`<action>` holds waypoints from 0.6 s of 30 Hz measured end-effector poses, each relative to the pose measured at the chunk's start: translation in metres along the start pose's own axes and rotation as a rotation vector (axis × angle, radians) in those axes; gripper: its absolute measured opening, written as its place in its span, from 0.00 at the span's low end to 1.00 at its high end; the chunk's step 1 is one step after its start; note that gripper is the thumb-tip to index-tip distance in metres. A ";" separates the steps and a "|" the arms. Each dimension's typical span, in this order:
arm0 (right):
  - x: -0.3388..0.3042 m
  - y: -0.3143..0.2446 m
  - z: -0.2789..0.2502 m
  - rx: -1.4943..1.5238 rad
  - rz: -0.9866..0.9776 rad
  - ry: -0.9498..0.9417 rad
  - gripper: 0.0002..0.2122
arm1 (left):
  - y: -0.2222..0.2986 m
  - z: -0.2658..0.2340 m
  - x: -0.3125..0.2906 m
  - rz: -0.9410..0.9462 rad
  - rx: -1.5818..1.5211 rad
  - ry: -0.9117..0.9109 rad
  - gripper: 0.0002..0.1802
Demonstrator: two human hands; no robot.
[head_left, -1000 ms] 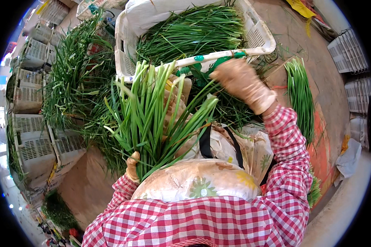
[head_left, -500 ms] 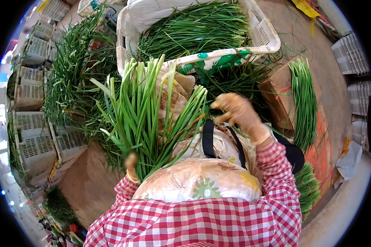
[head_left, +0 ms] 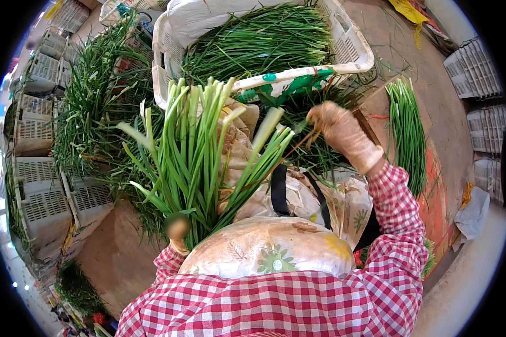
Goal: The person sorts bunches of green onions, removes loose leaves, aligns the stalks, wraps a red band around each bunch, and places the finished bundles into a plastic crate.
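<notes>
My left hand (head_left: 178, 231), partly blurred, is closed round the lower part of a loose bunch of garlic chives (head_left: 191, 168). The pale cut ends fan upward and away from me, in front of my apron (head_left: 264, 247). My gloved right hand (head_left: 343, 133) is raised just right of the bunch, its fingers pinched together. Thin brown withered leaves (head_left: 305, 141) trail from these fingertips toward the bunch's right side. The fingertips are smeared by motion.
A white crate (head_left: 168, 73) of chives stands ahead. Loose chives (head_left: 95, 106) heap at the left beside white crates (head_left: 45, 196). A neat chive bundle (head_left: 406, 135) lies at the right. Stacked crates (head_left: 472, 70) line the far right. Trimmings (head_left: 315, 151) lie below the front crate.
My right hand has moved up and to the right, away from the bunch, and its fingers have closed on withered leaves. The left hand keeps its hold; the whole view has shifted slightly.
</notes>
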State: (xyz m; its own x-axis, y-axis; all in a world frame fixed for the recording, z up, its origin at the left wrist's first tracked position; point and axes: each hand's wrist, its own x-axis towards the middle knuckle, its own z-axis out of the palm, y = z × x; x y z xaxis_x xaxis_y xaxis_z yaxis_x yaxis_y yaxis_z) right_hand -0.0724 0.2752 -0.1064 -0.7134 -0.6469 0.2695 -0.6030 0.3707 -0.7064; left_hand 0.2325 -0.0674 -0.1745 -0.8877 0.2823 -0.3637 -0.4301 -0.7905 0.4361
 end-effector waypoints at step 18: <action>0.016 -0.052 0.016 -0.454 -0.285 -0.183 0.04 | -0.008 -0.011 0.008 0.042 -0.023 0.007 0.32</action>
State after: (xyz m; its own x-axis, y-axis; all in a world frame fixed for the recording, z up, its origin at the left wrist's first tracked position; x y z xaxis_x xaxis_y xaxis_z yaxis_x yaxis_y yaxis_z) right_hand -0.0465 0.2349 -0.0757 -0.4507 -0.8533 0.2621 -0.8846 0.3876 -0.2593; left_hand 0.2310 -0.0647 -0.1895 -0.9036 0.2449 -0.3516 -0.3888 -0.8135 0.4324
